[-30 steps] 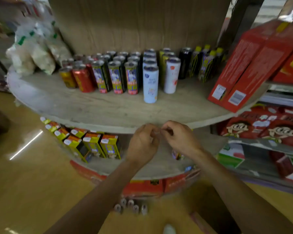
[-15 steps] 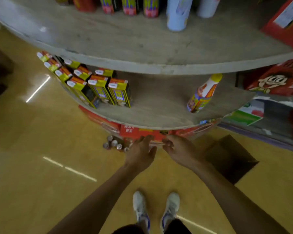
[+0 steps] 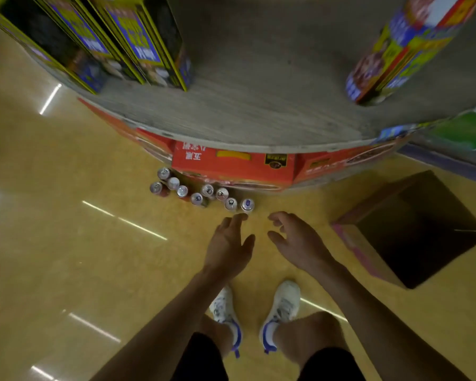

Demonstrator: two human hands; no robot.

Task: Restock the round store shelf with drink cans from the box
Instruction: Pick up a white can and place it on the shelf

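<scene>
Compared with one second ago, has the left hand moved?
Yes. The left hand dropped from the upper shelf's rim to just short of the cans on the floor.

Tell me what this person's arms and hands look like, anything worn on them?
Both arms are bare, with no sleeves in view. The left hand and right hand have no gloves, and no watch, band or ring shows. Lower down, the person wears dark shorts and white shoes with blue trim.

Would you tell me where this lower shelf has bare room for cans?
The lower shelf is bare between the yellow cartons on its left and the bottle on its right. The floor just before the red boxes is crowded with cans.
</scene>
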